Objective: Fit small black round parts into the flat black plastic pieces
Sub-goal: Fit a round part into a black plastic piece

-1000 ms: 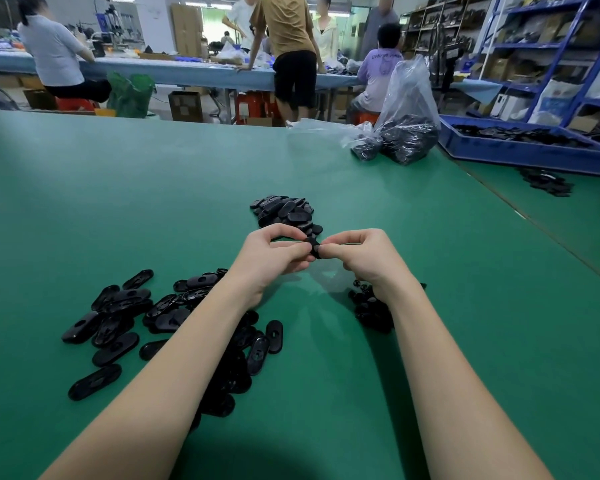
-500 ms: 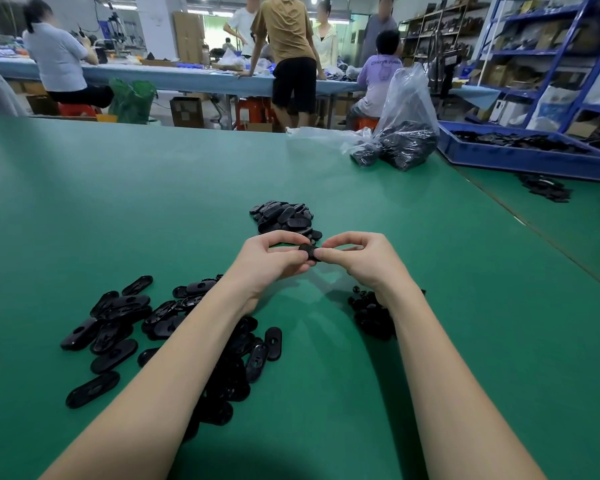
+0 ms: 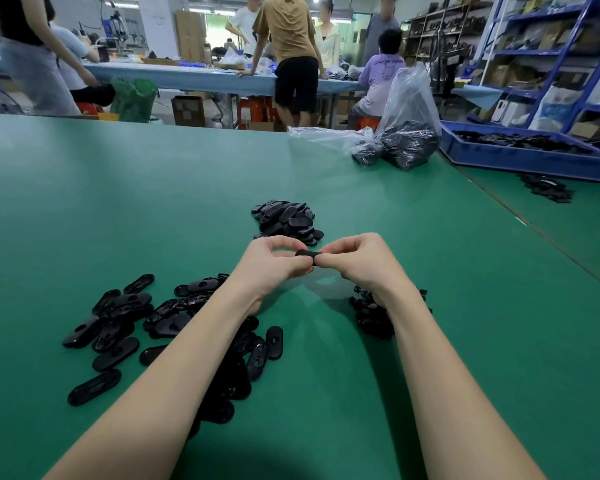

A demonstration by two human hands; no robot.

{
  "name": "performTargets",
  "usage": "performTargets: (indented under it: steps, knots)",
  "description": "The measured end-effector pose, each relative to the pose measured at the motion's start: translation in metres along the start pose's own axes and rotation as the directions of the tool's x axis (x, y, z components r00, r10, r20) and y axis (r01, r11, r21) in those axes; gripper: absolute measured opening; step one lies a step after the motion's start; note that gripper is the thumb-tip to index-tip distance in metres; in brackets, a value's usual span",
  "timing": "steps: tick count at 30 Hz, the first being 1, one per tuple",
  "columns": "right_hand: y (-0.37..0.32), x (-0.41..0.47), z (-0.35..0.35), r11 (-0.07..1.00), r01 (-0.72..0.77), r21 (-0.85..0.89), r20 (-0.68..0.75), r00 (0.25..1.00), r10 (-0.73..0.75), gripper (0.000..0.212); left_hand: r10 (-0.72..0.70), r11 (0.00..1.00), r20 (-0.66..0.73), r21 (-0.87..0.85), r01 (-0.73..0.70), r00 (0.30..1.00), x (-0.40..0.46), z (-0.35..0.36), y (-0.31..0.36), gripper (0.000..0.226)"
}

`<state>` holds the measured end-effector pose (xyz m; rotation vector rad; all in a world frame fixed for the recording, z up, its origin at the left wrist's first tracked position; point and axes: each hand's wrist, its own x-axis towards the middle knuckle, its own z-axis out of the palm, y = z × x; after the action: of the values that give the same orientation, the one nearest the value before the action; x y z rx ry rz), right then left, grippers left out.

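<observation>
Flat piece: one flat black piece (image 3: 305, 253) is held up above the green desk (image 3: 153, 209), just in front of the far pile (image 3: 286, 221) of the same pieces.
Left hand: the left hand (image 3: 274, 263) has its thumb and fingers curled round the left end of the flat piece. The grip is nearly closed.
Right hand: the right hand (image 3: 352, 263) pinches at the right end of the piece, with its fingertips tight together. A small round part may be under them (it is too hidden to tell).
How it will handle: the flat piece looks light, thin and stiff, with a smooth shiny skin, so it could slip. I think it is best held by its edges near one end, so the hole stays free.
Round parts: a little heap of small round parts (image 3: 371, 313) lies on the desk nearer the person than the far pile, partly under the right wrist. They look tiny and easy to drop.
More flat pieces: a big loose spread of flat pieces (image 3: 118, 320) lies nearer than the far pile too, off to the left, partly under the left arm.
</observation>
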<state>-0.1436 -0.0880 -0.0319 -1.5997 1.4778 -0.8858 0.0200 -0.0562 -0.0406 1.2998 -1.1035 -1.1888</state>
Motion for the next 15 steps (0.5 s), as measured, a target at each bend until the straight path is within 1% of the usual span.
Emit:
performTargets:
  steps: [5,9,11,13,15]
  knots:
    - [0.0013,-0.0026,0.0015,1.0,0.009,0.025,-0.001,1.0,-0.009,0.007,0.002,0.999,-0.033,0.045,0.0,0.999,-0.0001,0.0003,0.0003,0.019]
    - [0.002,-0.0044,0.0018,0.997,-0.039,0.072,0.005,0.999,0.038,0.005,-0.019,0.999,-0.046,0.033,0.021,0.999,0.0002,0.0027,-0.0014,0.019]
    - [0.0013,-0.0053,0.0035,0.996,-0.053,0.078,0.004,0.999,0.053,0.005,-0.023,0.998,-0.062,0.056,0.026,0.998,0.0008,0.0035,-0.0034,0.018]
    - [-0.0006,-0.0058,0.0054,0.998,-0.038,0.057,-0.008,0.999,0.038,0.006,-0.012,0.997,-0.078,0.082,0.018,0.997,0.0013,0.0031,-0.0048,0.018]
    - [-0.0026,-0.0058,0.0058,0.992,-0.016,0.121,-0.018,1.0,0.019,0.007,0.014,0.999,-0.073,0.051,-0.01,0.997,0.0013,0.0013,-0.0039,0.018]
